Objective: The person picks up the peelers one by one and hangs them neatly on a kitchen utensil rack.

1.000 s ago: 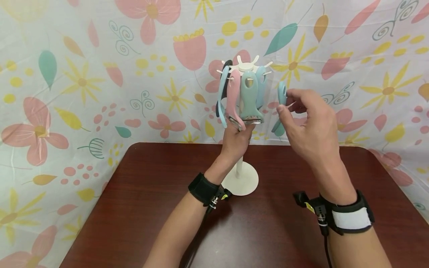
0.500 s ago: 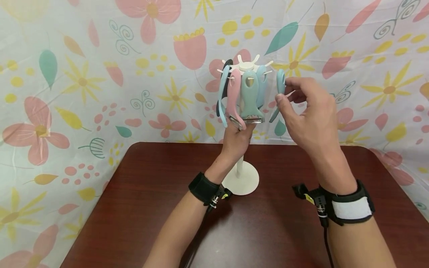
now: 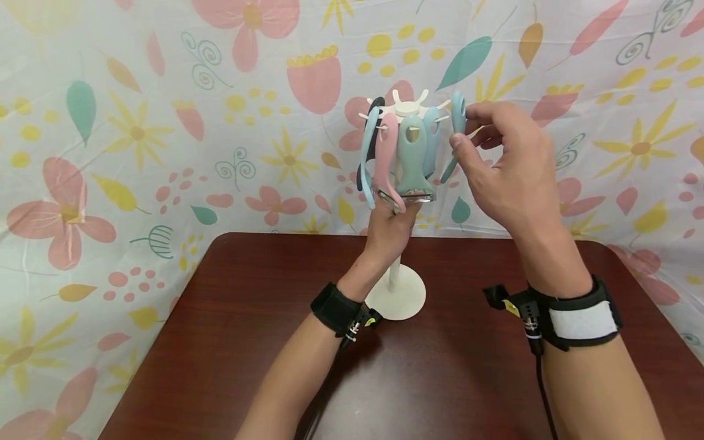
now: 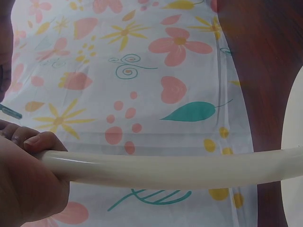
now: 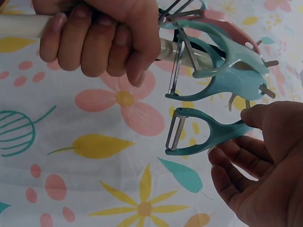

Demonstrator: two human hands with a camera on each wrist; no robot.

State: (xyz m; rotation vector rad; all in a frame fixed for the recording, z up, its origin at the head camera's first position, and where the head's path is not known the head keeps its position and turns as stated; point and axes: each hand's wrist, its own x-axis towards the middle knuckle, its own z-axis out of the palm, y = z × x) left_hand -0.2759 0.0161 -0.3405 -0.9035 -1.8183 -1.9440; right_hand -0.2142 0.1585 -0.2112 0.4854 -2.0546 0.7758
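My left hand [image 3: 389, 235] grips the pole [image 4: 165, 170] of a white stand, its fingers curled around it just below the hanging peelers. Between thumb and fingers, my right hand [image 3: 511, 165] pinches a blue-green Y-shaped peeler [image 3: 458, 113] by its handle, blade end down. This peeler is close to the right side of the stand's spoked hook ring [image 3: 407, 109]; whether it touches a hook I cannot tell. On other hooks hang a pink peeler [image 3: 386, 146], a green peeler [image 3: 412, 150], a blue peeler [image 3: 431, 143], a light blue peeler [image 3: 367, 159] and a partly hidden dark one.
The stand's round white base [image 3: 401, 299] rests on a dark brown table [image 3: 264, 293] near its far edge. Behind hangs a flower-printed cloth [image 3: 209, 122]. Both wrists wear black straps with small cameras and cables.
My right hand has risen with the peeler and come level with the hook ring. The left hand and the stand have stayed in place.
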